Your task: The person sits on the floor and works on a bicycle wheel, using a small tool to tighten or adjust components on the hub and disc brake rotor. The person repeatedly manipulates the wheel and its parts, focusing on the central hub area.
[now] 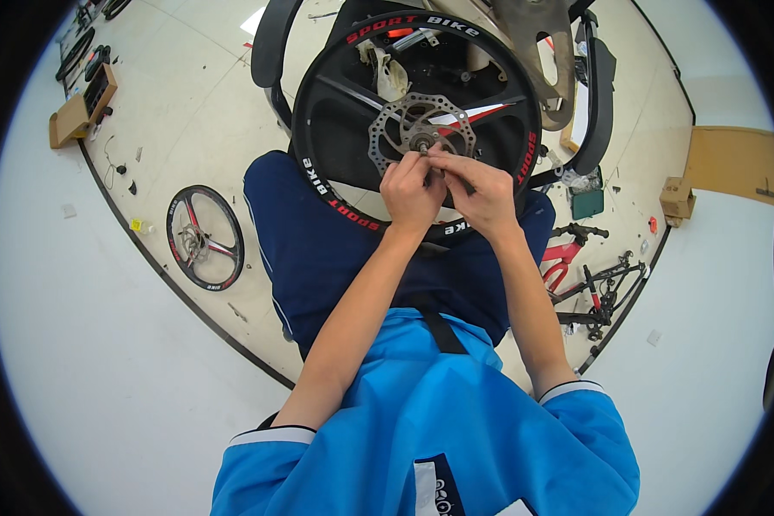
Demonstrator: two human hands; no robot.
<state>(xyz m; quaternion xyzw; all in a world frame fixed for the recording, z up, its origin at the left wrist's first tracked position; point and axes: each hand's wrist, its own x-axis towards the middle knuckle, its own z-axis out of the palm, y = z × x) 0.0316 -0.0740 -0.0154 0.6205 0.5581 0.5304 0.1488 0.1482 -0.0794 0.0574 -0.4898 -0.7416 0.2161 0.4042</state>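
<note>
A black three-spoke bicycle wheel (311, 99) with red and white lettering lies flat on a black chair and over my knees. On its hub sits a silver brake disc (380, 138) with holes round its edge, and a short axle (422, 144) stands up from the middle. My left hand (411, 193) and my right hand (482, 193) meet at the near side of this axle, fingers pinched together. Whatever small piece they grip there is hidden by the fingertips.
Black armrests (600, 103) flank the wheel, and a metal frame part (546, 56) stands at its far right. Another wheel (206, 236) lies on the floor to the left. On the right are a red bicycle frame (562, 255), a green box (587, 204) and a cardboard box (678, 199).
</note>
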